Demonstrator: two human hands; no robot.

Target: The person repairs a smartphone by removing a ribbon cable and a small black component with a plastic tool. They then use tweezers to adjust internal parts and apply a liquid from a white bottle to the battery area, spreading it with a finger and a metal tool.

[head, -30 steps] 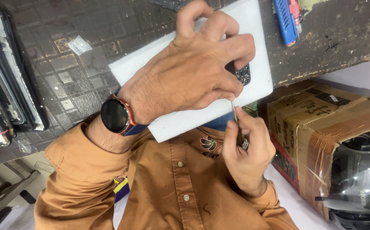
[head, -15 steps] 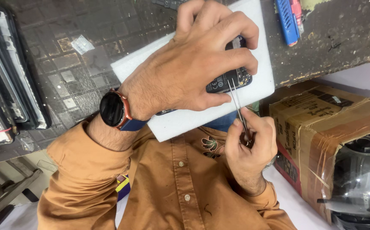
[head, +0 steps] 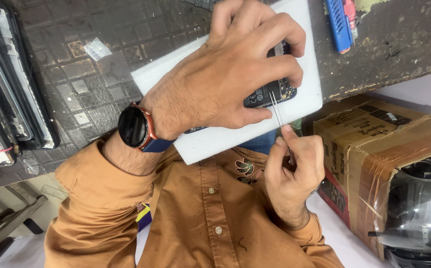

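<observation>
Opened dark phone (head: 267, 94) flat on white pad (head: 305, 99).

a repair workshop is suggested by the worn workbench (head: 399, 44), stacked dismantled screens (head: 7, 99) and scattered tools (head: 339, 20).

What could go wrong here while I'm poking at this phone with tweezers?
1. The tweezers in your right hand touch the exposed circuitry of the opened phone; a slip might scratch it.
2. The white foam pad seems to overhang the table edge toward your lap, so a loosened part could drop off.
3. Your left hand covers most of the phone, hiding the work.
</observation>
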